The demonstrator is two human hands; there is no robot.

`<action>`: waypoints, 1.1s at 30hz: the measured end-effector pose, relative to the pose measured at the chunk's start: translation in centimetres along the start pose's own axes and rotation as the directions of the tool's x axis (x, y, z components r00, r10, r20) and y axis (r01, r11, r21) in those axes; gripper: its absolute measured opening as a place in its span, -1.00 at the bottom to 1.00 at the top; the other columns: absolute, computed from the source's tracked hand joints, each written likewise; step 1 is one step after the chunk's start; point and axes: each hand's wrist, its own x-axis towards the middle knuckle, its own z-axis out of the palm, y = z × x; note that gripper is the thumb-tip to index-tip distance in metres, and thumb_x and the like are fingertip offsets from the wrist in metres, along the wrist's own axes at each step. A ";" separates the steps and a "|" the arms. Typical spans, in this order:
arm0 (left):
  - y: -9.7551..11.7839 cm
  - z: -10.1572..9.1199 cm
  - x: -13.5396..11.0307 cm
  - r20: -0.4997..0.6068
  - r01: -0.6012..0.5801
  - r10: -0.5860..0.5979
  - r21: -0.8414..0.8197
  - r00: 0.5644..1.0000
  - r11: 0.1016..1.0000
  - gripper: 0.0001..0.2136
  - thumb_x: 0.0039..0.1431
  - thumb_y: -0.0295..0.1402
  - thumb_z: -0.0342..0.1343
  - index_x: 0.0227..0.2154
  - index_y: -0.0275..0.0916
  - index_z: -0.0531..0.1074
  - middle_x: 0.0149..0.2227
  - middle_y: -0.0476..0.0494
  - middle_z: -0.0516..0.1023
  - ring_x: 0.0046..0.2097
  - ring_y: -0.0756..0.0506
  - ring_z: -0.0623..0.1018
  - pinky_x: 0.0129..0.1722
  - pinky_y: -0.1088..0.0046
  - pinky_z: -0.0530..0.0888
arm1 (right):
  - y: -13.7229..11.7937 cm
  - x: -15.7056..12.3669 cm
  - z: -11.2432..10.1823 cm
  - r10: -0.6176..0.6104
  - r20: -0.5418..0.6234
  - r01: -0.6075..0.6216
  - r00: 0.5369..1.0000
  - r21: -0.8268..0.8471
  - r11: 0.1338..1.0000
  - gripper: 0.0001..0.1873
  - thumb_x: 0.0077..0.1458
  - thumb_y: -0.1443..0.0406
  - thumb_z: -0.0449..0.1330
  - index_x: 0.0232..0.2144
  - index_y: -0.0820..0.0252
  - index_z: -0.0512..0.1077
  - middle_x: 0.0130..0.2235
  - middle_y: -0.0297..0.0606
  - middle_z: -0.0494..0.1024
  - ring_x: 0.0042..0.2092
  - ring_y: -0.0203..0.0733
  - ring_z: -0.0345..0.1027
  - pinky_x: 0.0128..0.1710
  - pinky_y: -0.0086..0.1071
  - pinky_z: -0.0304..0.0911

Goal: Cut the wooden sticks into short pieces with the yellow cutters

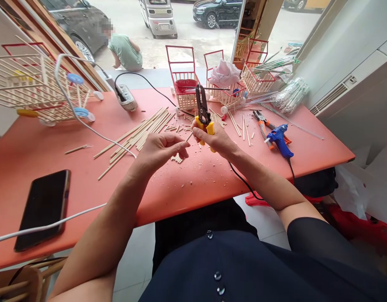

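Wooden stick [189, 136], thin and pale: located above the middle of the surface [86, 180], between the fingertips of the left hand [162, 151] and the thumb side of the right hand [220, 138]. Left hand: clamped on the stick, thumb and forefinger pinched, remaining fingers curled. Right hand: wrapped around the yellow handles of a wire stripper [201, 102], dark head directed away from the body. Contact between stick and stripper head: hidden at the right thumb, cannot tell. Just below the fingertips: short cut pieces [177, 158] in a small cluster, with pale crumbs scattered over the nearby surface. Beyond the left hand: long sticks [154, 126] in a loose diagonal fan. Beyond the wire stripper: a small wooden cart [187, 100] with red trim, upright on the surface. To the right: a blue glue gun [278, 138], lying beside and partly overlapping pliers [261, 126] with orange-and-grey handles. Farther back on the right: a bundle in clear wrapping [287, 96]. To the left, near the front edge: a black phone [44, 201], lying flat, crossed by a white cable [32, 229]. At the rear left: a power strip [126, 98], next to a larger wooden cart [32, 88].
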 end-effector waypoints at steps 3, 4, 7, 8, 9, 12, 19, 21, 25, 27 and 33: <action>-0.7 -0.9 0.4 -0.056 -0.009 0.014 0.091 0.998 0.996 -0.59 0.25 0.09 0.37 -0.37 -0.20 0.73 -0.40 -0.23 0.76 -0.37 -0.14 0.64 -0.33 0.34 0.53 | 0.2 0.1 0.0 0.013 -0.029 -0.012 0.999 0.024 1.000 -0.43 0.25 -0.18 0.47 -0.25 0.09 0.38 -0.34 -0.41 0.42 -0.33 -0.31 0.29 -0.33 -0.33 0.25; -1.1 -1.4 0.5 -0.089 -0.002 0.016 0.157 0.996 0.988 -0.59 0.24 0.09 0.34 -0.41 -0.18 0.71 -0.40 -0.22 0.76 -0.37 -0.15 0.62 -0.33 0.33 0.52 | 0.2 0.1 -0.1 0.025 -0.040 -0.024 0.999 0.030 0.999 -0.45 0.27 -0.17 0.47 -0.25 0.09 0.38 -0.34 -0.41 0.43 -0.31 -0.29 0.30 -0.31 -0.33 0.28; -2.0 -2.9 0.7 -0.177 0.071 0.003 0.406 0.984 0.911 -0.79 0.10 -0.09 0.33 -0.48 -0.09 0.65 -0.44 -0.13 0.72 -0.34 -0.19 0.59 -0.26 0.28 0.47 | 0.0 0.2 -0.4 0.080 -0.082 -0.078 0.993 0.034 0.996 -0.53 0.33 -0.11 0.43 -0.24 0.06 0.37 -0.33 -0.39 0.42 -0.28 -0.25 0.31 -0.23 -0.31 0.36; -2.2 -3.2 0.8 -0.160 0.107 -0.035 0.472 0.986 0.875 -0.85 0.06 -0.15 0.33 -0.49 -0.07 0.64 -0.45 -0.11 0.70 -0.33 -0.20 0.59 -0.24 0.27 0.45 | 0.0 0.2 -0.5 0.097 -0.087 -0.095 0.991 0.033 0.995 -0.55 0.35 -0.08 0.42 -0.24 0.06 0.37 -0.33 -0.39 0.41 -0.27 -0.25 0.31 -0.21 -0.30 0.37; -2.2 -3.4 0.8 -0.137 0.136 -0.074 0.528 0.988 0.839 -0.88 0.05 -0.18 0.32 -0.51 -0.06 0.63 -0.46 -0.09 0.68 -0.33 -0.22 0.59 -0.24 0.27 0.43 | 0.0 0.2 -0.5 0.108 -0.090 -0.105 0.990 0.031 0.994 -0.57 0.36 -0.05 0.42 -0.25 0.06 0.36 -0.33 -0.39 0.39 -0.27 -0.25 0.30 -0.20 -0.30 0.37; -2.1 -3.2 1.0 -0.091 0.183 -0.161 0.616 0.983 0.766 -0.89 0.04 -0.26 0.32 -0.55 -0.06 0.56 -0.51 -0.06 0.62 -0.35 -0.22 0.56 -0.28 0.28 0.38 | 0.0 0.3 -0.6 0.113 -0.085 -0.112 0.990 0.017 0.994 -0.60 0.35 0.01 0.42 -0.25 0.06 0.34 -0.33 -0.40 0.38 -0.27 -0.26 0.28 -0.19 -0.31 0.36; -2.7 -2.3 1.4 -0.136 0.213 -0.164 0.608 0.977 0.765 -0.86 0.01 -0.35 0.30 -0.61 -0.06 0.52 -0.56 -0.06 0.58 -0.38 -0.21 0.53 -0.24 0.26 0.39 | 0.2 0.3 -0.5 0.074 -0.066 -0.080 0.995 -0.091 0.993 -0.73 0.31 0.13 0.36 -0.23 0.07 0.35 -0.31 -0.38 0.42 -0.28 -0.24 0.29 -0.24 -0.30 0.27; -3.0 -2.4 1.4 -0.134 0.212 -0.164 0.601 0.977 0.770 -0.88 -0.01 -0.36 0.29 -0.60 -0.06 0.54 -0.56 -0.07 0.58 -0.37 -0.22 0.54 -0.23 0.26 0.40 | 0.3 0.4 -0.5 0.071 -0.038 -0.075 0.997 -0.117 0.990 -0.77 0.31 0.17 0.32 -0.24 0.07 0.34 -0.31 -0.38 0.42 -0.29 -0.24 0.29 -0.23 -0.29 0.26; -3.2 -2.2 1.5 -0.148 0.232 -0.179 0.650 0.973 0.724 -0.89 -0.05 -0.38 0.26 -0.61 -0.06 0.50 -0.54 -0.11 0.59 -0.37 -0.24 0.54 -0.23 0.24 0.38 | 0.6 0.4 -0.3 0.062 -0.040 -0.070 0.997 -0.224 0.972 -0.81 0.27 0.17 0.30 -0.24 0.08 0.36 -0.31 -0.38 0.42 -0.25 -0.20 0.30 -0.18 -0.28 0.24; -3.3 -2.2 1.5 -0.155 0.235 -0.178 0.693 0.972 0.682 -0.86 -0.05 -0.38 0.26 -0.62 -0.05 0.46 -0.54 -0.12 0.57 -0.37 -0.24 0.53 -0.24 0.23 0.35 | 0.6 0.3 -0.3 0.043 -0.048 -0.055 0.998 -0.265 0.963 -0.80 0.25 0.15 0.30 -0.24 0.07 0.37 -0.29 -0.36 0.44 -0.20 -0.17 0.32 -0.15 -0.28 0.25; -3.0 -2.8 1.4 -0.210 0.212 -0.125 0.465 0.970 0.860 -0.93 -0.06 -0.30 0.34 -0.57 -0.07 0.57 -0.49 -0.12 0.66 -0.32 -0.22 0.59 -0.24 0.26 0.46 | 0.5 0.1 -0.2 0.017 -0.012 -0.020 1.000 -0.295 0.955 -0.84 0.24 0.17 0.24 -0.24 0.07 0.35 -0.26 -0.32 0.45 -0.17 -0.14 0.33 -0.11 -0.25 0.25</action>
